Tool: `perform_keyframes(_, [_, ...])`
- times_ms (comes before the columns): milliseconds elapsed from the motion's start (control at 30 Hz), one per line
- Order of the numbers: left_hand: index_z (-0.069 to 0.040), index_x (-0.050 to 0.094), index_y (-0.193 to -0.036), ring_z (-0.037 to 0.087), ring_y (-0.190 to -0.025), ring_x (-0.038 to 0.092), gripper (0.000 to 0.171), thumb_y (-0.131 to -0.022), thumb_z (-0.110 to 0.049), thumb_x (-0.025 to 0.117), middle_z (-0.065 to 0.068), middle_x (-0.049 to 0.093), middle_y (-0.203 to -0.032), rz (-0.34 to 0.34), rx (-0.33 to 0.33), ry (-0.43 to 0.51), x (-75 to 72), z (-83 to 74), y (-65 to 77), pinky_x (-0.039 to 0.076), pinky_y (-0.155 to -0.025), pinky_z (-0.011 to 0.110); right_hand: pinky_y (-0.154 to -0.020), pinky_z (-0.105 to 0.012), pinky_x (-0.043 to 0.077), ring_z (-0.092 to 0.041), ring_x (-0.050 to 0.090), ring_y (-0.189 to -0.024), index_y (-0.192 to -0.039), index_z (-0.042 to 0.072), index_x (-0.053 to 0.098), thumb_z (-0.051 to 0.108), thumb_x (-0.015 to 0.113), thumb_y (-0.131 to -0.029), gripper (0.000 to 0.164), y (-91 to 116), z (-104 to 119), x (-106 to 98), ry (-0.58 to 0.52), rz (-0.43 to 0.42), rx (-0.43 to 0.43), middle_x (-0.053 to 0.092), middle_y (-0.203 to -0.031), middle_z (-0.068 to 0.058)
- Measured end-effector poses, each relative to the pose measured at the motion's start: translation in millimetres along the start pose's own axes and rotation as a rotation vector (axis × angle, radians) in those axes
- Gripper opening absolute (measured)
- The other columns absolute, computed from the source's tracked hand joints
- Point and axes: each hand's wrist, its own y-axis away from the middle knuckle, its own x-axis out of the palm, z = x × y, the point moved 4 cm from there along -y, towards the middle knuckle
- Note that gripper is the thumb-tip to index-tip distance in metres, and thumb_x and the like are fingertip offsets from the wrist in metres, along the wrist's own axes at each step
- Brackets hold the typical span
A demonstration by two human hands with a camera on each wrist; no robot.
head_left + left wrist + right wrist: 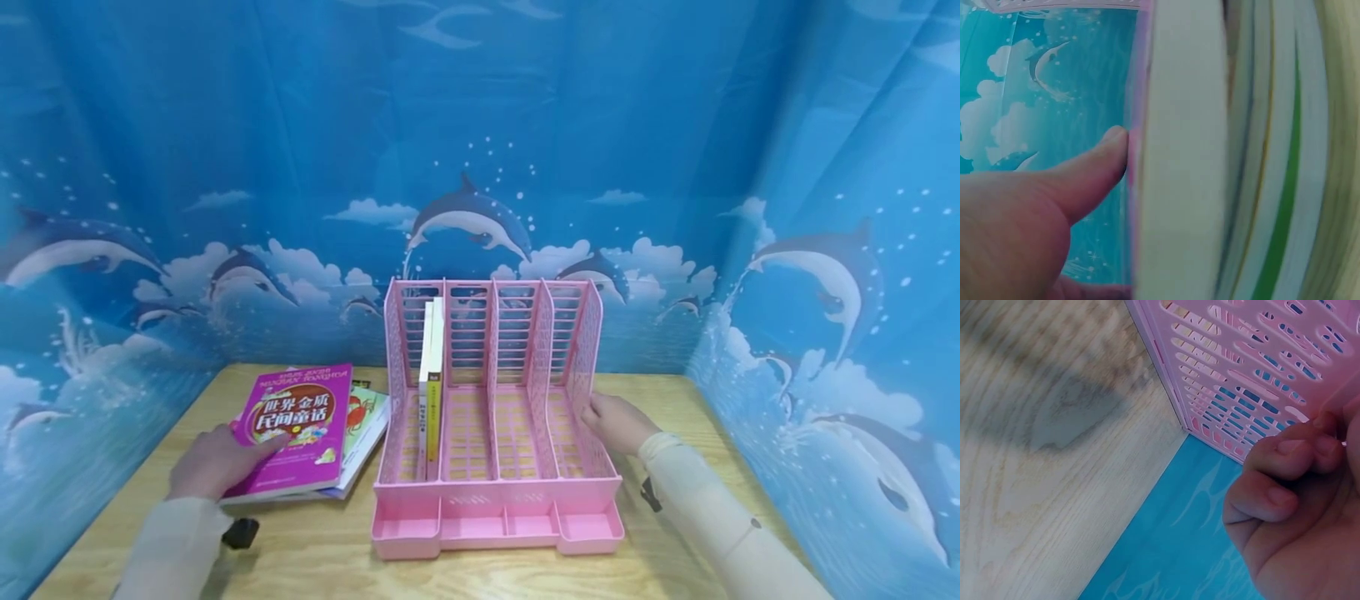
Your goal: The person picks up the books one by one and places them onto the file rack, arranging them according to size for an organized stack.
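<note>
One pink rack is seen, divided into four upright slots above four front compartments. Two standing books are counted in the rack's leftmost slot. Left of the rack, one stack of books is shown, its exact number hidden. Two hands are counted: one left hand, one right hand.

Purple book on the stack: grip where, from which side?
Probably the left edge of the purple book, coming from the left, thumb on the cover. It lies flat, cover up; other books jut out beyond its right edge, and the pink rack stands on that side. The left hand is at the left edge.
</note>
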Motion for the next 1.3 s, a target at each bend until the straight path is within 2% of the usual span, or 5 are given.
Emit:
perform_keyframes(433, [0.024,0.012,-0.136,0.06,-0.107,0.041,0.108,-0.087,-0.061,0.056,0.047,0.036,-0.119,-0.087,-0.013,0.216,2.3,-8.3,10.9,0.041,-0.086,0.063,-0.094,-0.052,0.043,-0.038,0.06,-0.107,-0.138,0.0,0.048,0.022,0.042,-0.102,0.043,-1,0,1,0.002,0.002,0.013,0.062,-0.119,-0.019])
perform_keyframes(567, [0.021,0.022,-0.138,0.056,-0.113,0.04,0.087,-0.094,-0.048,0.052,0.043,0.036,-0.126,-0.133,0.024,0.268,-0.5,-8.2,12.5,0.036,-0.092,0.063,-0.092,-0.05,0.045,-0.034,0.063,-0.1,-0.136,-0.001,0.05,0.021,0.042,-0.102,0.041,-1,0,2,0.005,0.004,0.013,0.066,-0.111,-0.015])
perform_keyframes(833, [0.015,0.024,-0.139,0.047,-0.103,0.049,0.08,-0.096,-0.045,0.053,0.037,0.044,-0.121,-0.227,0.09,0.485,-16.0,-16.3,27.6,0.046,-0.076,0.051,-0.09,-0.049,0.047,-0.029,0.064,-0.093,-0.137,-0.001,0.05,0.021,0.042,-0.102,0.042,-2,-2,2,0.001,0.001,0.012,0.067,-0.105,-0.012])
perform_keyframes(1133, [-0.002,0.031,-0.127,0.018,-0.077,0.062,0.05,-0.096,-0.03,0.058,0.02,0.056,-0.112,-0.559,0.239,0.773,-33.0,-58.5,50.8,0.056,-0.066,0.03,-0.095,-0.052,0.043,-0.039,0.059,-0.108,-0.138,-0.003,0.048,0.02,0.04,-0.103,0.042,0,-2,1,-0.012,0.007,-0.011,0.062,-0.12,-0.02])
perform_keyframes(1300, [-0.007,0.027,-0.145,0.042,-0.115,0.051,0.061,-0.097,-0.027,0.057,0.024,0.048,-0.134,-0.427,0.368,0.762,-17.8,-75.0,49.0,0.044,-0.092,0.055,-0.094,-0.052,0.044,-0.038,0.06,-0.106,-0.138,-0.003,0.047,0.021,0.04,-0.103,0.043,1,-3,3,-0.013,0.009,-0.009,0.062,-0.119,-0.02])
